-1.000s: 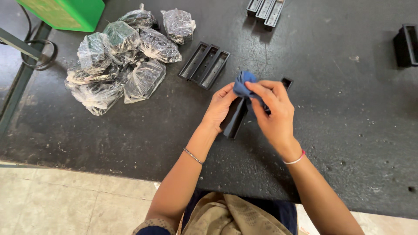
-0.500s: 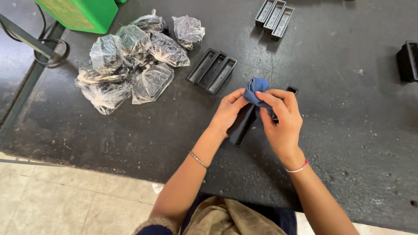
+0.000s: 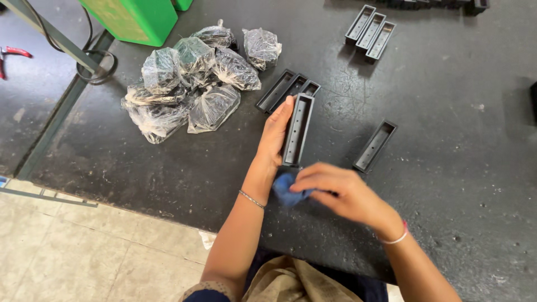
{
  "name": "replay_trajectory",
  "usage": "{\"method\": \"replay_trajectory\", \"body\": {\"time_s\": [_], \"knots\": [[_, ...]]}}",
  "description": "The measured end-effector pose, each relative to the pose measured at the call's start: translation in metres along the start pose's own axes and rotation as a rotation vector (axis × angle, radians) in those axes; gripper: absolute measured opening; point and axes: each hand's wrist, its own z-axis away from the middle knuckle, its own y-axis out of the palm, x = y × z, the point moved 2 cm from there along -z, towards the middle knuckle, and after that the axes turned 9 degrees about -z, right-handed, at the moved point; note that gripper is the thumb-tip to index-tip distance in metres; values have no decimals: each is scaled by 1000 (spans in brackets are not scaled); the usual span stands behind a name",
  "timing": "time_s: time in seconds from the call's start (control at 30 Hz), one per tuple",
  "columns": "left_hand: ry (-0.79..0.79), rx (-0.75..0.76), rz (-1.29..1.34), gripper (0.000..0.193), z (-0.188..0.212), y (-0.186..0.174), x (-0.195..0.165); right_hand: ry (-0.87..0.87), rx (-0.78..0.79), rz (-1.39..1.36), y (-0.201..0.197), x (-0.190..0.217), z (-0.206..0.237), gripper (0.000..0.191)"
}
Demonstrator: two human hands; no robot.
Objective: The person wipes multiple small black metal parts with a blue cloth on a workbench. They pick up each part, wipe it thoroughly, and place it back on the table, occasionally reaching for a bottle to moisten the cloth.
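My left hand (image 3: 272, 138) holds a long black open-topped plastic tray (image 3: 297, 130) by its side, its hollow facing up and its far end next to two similar trays (image 3: 284, 89) lying on the dark table (image 3: 447, 168). My right hand (image 3: 338, 193) is blurred just below the held tray's near end and grips a small blue cloth (image 3: 285, 189). Another single black tray (image 3: 375, 145) lies on the table to the right of my hands.
A heap of clear plastic bags (image 3: 193, 78) with dark contents lies at the left. Three more black trays (image 3: 371, 26) sit at the top, a green box (image 3: 134, 17) at top left. The table's edge and a tiled floor (image 3: 100, 251) are below.
The blue cloth, earlier at the tray's upper end between both hands, has come down to its near end in my right hand. The left hand now holds the tray out flat.
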Motion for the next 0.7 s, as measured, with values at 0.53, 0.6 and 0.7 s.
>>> {"method": "replay_trajectory", "body": {"time_s": [0.53, 0.6, 0.7], "knots": [[-143, 78, -81, 34, 22, 25, 20, -76, -553, 549, -8, -10, 0, 38], [-78, 51, -48, 33, 19, 18, 13, -124, -446, 473, 6, -7, -2, 41], [-25, 1, 25, 29, 14, 6, 1, -172, -292, 331, 22, -5, -6, 43]]}}
